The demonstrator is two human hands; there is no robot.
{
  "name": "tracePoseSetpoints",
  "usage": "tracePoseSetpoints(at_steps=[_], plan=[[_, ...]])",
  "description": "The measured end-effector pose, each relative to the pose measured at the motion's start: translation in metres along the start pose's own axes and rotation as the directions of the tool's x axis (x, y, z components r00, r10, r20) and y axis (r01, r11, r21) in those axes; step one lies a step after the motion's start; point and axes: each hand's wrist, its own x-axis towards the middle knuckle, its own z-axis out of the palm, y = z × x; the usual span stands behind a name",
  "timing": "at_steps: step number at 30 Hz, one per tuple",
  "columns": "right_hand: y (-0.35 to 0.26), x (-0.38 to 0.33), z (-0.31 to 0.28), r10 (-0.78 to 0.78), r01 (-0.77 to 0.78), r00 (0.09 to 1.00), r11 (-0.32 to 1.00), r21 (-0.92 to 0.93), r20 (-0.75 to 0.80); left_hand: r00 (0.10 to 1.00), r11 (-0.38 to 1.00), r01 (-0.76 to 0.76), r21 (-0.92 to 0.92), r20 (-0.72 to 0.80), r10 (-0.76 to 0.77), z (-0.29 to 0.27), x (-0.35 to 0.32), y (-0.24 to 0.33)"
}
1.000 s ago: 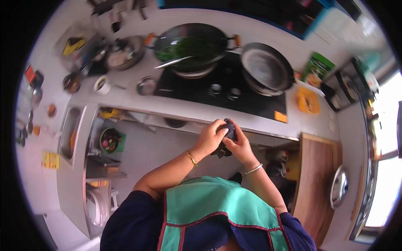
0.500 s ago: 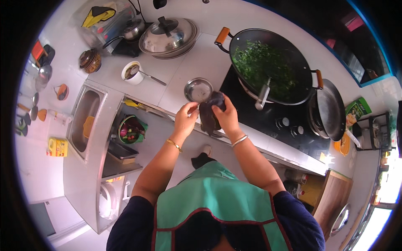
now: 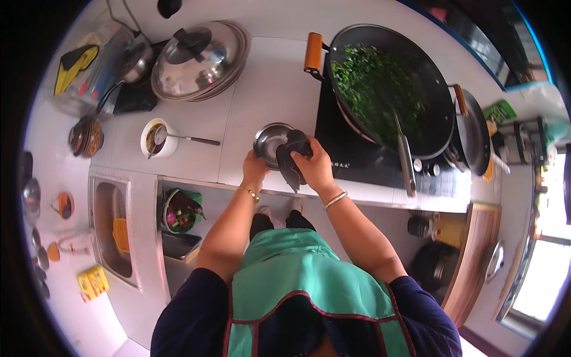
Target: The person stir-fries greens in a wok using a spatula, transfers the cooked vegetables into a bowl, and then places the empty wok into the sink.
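Note:
A small round steel bowl (image 3: 272, 143) is at the counter's front edge, left of the hob. My left hand (image 3: 254, 168) is closed at its lower left rim, fingertips partly hidden. In my right hand (image 3: 317, 165) is a dark, limp cloth (image 3: 290, 168), bunched at the top and hanging down over the bowl's right side. The right fingers are wrapped round it. Right of my hands, a black wok (image 3: 437, 119) with wooden handles holds chopped greens (image 3: 377, 83) in liquid. A spatula (image 3: 405, 157) leans in it, its handle sticking out over the front rim.
A white cup (image 3: 160, 144) with dark sauce and a spoon stands to the left. Behind it is a large domed lid (image 3: 193, 62). A frying pan (image 3: 476, 134) sits right of the wok. A sink (image 3: 104, 196) lies far left, and a vegetable basket (image 3: 172, 226) sits below the counter.
The whole view has shifted, bringing the counter closer. My left hand has moved from beside the cloth to the bowl's rim. The spatula's handle has swung rightward and toward me.

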Motion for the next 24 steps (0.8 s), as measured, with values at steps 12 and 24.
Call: tracePoseSetpoints(at_steps=[12, 24], plan=[[-0.026, -0.123, -0.047, -0.187, 0.219, 0.703, 0.975, -0.041, -0.686, 0.818, 0.963, -0.267, -0.043, 0.518, 0.250, 0.027, -0.195, 0.077], [0.107, -0.464, -0.262, -0.125, 0.169, 0.590, 0.985, -0.030, -0.798, -0.001, 0.779, -0.600, -0.184, 0.973, 0.229, 0.267, -0.444, -0.097]])
